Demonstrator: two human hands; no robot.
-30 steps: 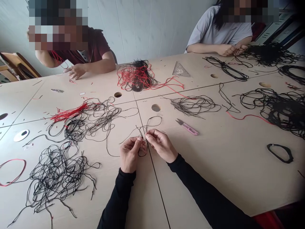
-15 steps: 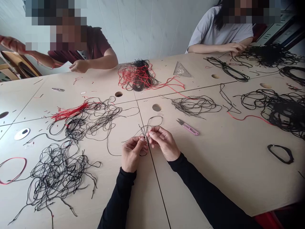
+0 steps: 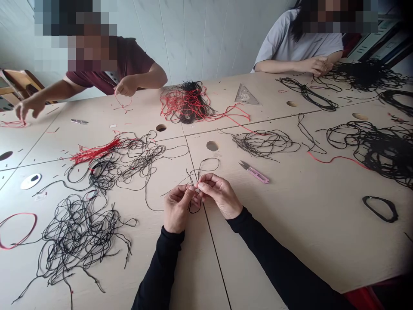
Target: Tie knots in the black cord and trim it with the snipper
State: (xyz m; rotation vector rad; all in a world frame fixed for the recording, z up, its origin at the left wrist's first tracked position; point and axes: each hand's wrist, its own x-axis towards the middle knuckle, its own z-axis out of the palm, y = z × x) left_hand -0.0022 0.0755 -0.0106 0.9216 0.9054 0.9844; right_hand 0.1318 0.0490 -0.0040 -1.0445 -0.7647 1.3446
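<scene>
Above the seam of the table, my left hand pinches a thin black cord between thumb and forefinger. My right hand is closed in a pinch on the same cord, its fingertips almost against the left ones. Loops of the cord stick out beyond and below my fingers; whatever lies between the fingertips is too small to make out. Right of my hands rests a pair of pink-handled thread snips. On the left a big tangle of black cords spreads over the table.
A red cord bundle, black cord piles, a red-and-black heap and a clear set square lie about the table. The table has round holes. Two people sit opposite, handling cords.
My right hand has come slightly down and left, closer to my left hand. Across the table, the person on the left has lowered an arm to the tabletop.
</scene>
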